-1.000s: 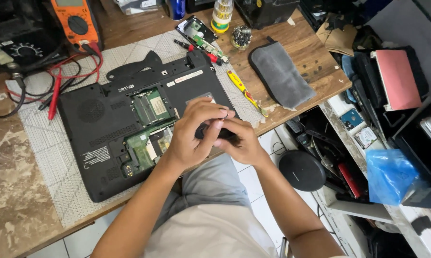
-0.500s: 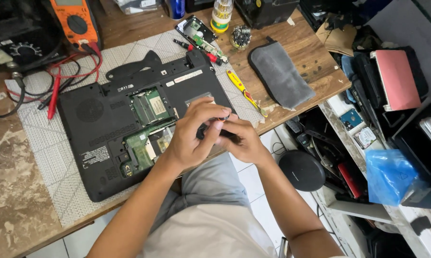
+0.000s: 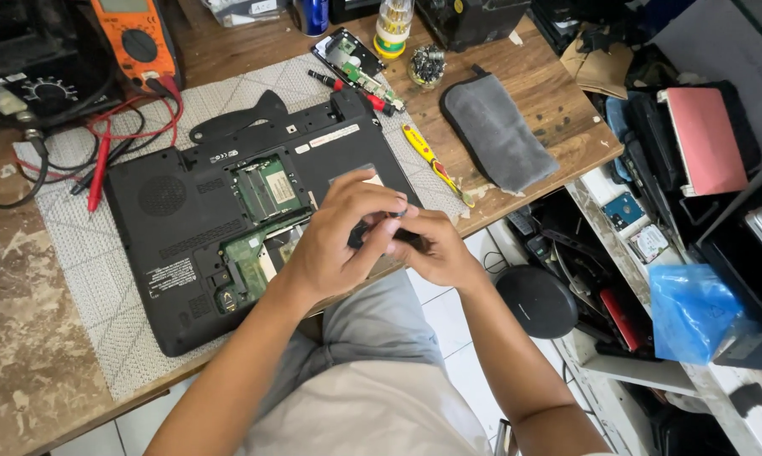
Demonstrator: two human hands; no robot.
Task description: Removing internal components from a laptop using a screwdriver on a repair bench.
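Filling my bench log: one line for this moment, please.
left hand + right hand: both grip small black part | over open laptop underside | yellow screwdriver beside

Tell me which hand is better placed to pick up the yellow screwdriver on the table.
Probably the right hand. The yellow screwdriver lies on the table to the right of the laptop, nearer that hand. The left hand would have to cross over. Both hands now hold a small dark part.

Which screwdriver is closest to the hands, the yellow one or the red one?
The yellow screwdriver. It lies on the table edge just right of the upturned laptop, near the hands. The red-and-black screwdriver lies farther back.
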